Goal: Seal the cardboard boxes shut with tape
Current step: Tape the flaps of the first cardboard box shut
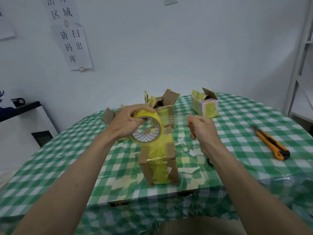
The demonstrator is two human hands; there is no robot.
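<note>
The left hand (126, 123) gripped the tape roll (147, 128); the right hand (201, 128) pinched its free end. Best to keep the strip taut and centred over the box (158, 160).

A closed box (159, 156) stands mid-table under both raised hands. Open boxes (165, 106) block the far centre; another box (205, 106) sits far right. A knife (271, 143) lies right. Bare cloth (50, 167) lies near left.
</note>
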